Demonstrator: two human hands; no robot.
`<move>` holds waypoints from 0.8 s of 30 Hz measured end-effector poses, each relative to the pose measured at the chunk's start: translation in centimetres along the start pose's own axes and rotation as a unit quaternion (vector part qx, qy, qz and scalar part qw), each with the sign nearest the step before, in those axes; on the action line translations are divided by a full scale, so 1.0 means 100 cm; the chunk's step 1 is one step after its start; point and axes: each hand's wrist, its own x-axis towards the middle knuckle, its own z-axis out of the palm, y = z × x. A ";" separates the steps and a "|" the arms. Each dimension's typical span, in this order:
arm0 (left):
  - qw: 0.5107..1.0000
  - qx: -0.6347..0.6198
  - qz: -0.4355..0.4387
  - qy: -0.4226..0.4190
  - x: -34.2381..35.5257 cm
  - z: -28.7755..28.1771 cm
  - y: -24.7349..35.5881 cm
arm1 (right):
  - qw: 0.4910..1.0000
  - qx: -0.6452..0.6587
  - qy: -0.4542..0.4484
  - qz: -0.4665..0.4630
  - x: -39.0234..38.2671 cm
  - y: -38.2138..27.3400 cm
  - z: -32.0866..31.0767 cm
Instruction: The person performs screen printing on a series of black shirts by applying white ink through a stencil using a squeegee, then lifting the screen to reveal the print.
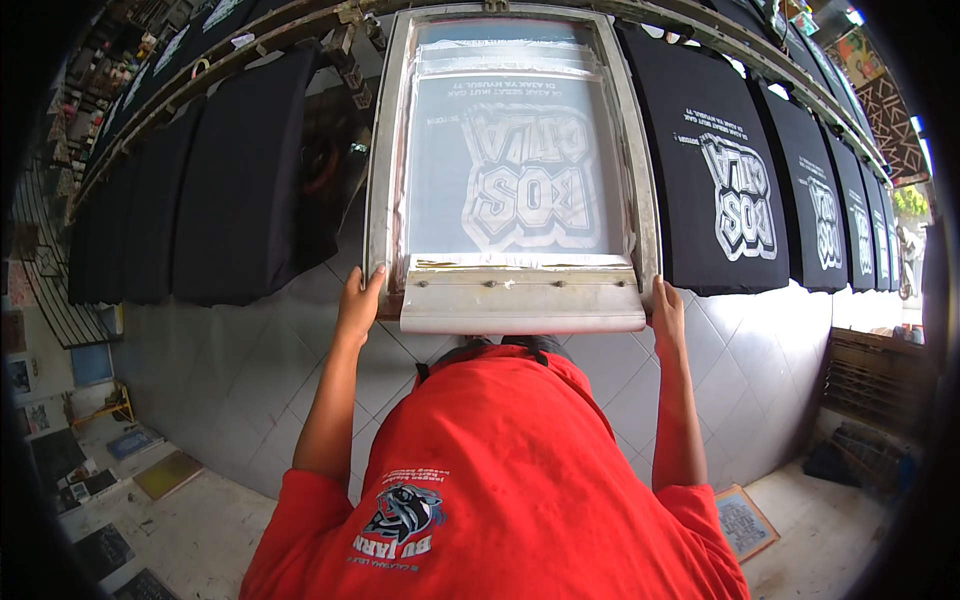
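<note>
A screen-printing frame (pixel 382 160) with a pale mesh and white reversed lettering fills the top centre. A wide silver bar (pixel 520 308), like a squeegee, lies across its near end. My left hand (pixel 358 305) grips the frame's lower left corner, fingers wrapped on the edge. My right hand (pixel 668 320) grips the lower right corner in the same way. Just right of the frame, a black shirt (pixel 690 220) on a board bears a white print.
More printed black shirts (pixel 810 200) line the rack to the right; plain black shirts (pixel 230 190) hang on boards at left. A wooden rail (pixel 275 30) runs behind. Tiled floor (pixel 250 380) lies below, with flat boards (pixel 165 475) at lower left and a framed screen (pixel 745 520) at lower right.
</note>
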 end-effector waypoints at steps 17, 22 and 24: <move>0.998 -0.066 0.021 -0.013 -0.004 0.001 0.016 | 0.999 0.019 0.027 -0.029 0.003 -0.005 0.007; 0.997 -0.059 0.046 -0.011 0.001 0.006 0.009 | 0.998 0.012 0.046 -0.029 0.013 0.009 0.011; 0.997 -0.060 0.042 -0.021 0.003 0.004 0.008 | 1.000 -0.004 0.028 0.013 0.018 0.003 0.007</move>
